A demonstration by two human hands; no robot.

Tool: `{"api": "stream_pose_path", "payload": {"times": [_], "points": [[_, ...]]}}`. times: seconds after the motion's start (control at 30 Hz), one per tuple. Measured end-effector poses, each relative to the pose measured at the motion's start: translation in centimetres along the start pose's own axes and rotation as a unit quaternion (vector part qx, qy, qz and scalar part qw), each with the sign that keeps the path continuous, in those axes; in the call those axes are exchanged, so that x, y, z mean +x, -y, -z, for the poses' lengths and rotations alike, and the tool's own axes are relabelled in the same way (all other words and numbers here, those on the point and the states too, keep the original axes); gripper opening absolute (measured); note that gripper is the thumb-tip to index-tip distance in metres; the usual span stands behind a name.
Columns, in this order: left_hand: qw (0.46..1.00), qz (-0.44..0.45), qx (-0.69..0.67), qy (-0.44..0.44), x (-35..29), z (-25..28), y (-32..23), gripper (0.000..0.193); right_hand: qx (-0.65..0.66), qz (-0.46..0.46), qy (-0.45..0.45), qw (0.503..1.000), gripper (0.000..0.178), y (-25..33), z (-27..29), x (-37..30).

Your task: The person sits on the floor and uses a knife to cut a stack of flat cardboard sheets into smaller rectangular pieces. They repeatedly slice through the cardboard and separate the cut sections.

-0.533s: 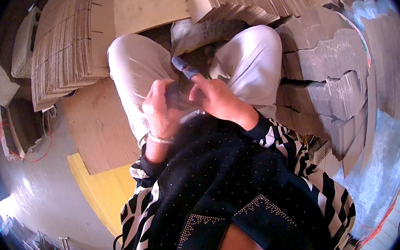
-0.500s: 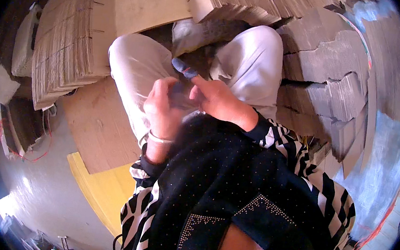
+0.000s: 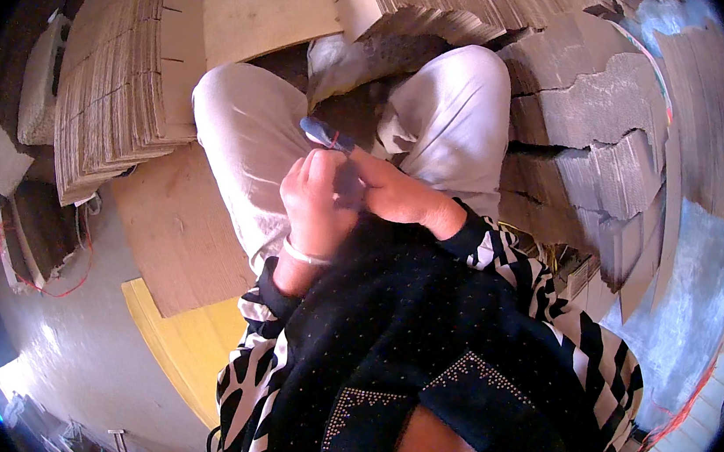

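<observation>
While a seated person with bent knees looks down into their own lap, both bare hands meet above it, between the thighs of pale trousers (image 3: 249, 126). A blue covering (image 3: 322, 134) sits on an extended finger, apparently the index finger, of the right hand (image 3: 402, 197), its tip pointing up and to the left; a thin red band (image 3: 334, 140) crosses it. The left hand (image 3: 319, 193), with a white bracelet (image 3: 304, 257) at its wrist, has its fingers curled against the right hand, just below the covering. Whether they pinch anything is hidden, and I cannot tell what the right hand's remaining fingers grasp, because the left hand overlaps them.

The step in hand seems to be securing or adjusting the covering; the next move calls for the right finger staying steady and the left fingertips working close to the covering's lower edge.

Beyond the left knee stands a cardboard stack (image 3: 111, 94). A flat cardboard sheet (image 3: 181, 229) lies beside the left thigh, its bottom edge overlapping a yellow sheet (image 3: 178, 335). To the right rise rough-edged cardboard piles (image 3: 599, 110); a pale sack (image 3: 361, 63) lies past the knees.
</observation>
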State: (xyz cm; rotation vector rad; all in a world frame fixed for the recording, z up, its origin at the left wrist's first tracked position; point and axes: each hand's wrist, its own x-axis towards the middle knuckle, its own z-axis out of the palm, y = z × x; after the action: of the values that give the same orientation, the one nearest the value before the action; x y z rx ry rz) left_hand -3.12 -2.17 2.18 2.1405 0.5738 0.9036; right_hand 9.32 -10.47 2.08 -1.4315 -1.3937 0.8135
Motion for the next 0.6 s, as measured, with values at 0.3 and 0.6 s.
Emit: {"api": "stream_pose_path", "payload": {"times": [0.3, 0.6], "points": [[0.908, 0.219, -0.357, -0.023, 0.8, 2.8, 2.1, 0.034, 0.396, -0.2, 0.099, 0.891, 0.052, 1.3, 2.2, 0.3], [0.646, 0.108, -0.749, 0.1, 3.5, -2.6, 0.8, 0.039, 0.723, -0.172, 0.162, 0.649, 0.038, 2.9, 0.7, 1.9]]}}
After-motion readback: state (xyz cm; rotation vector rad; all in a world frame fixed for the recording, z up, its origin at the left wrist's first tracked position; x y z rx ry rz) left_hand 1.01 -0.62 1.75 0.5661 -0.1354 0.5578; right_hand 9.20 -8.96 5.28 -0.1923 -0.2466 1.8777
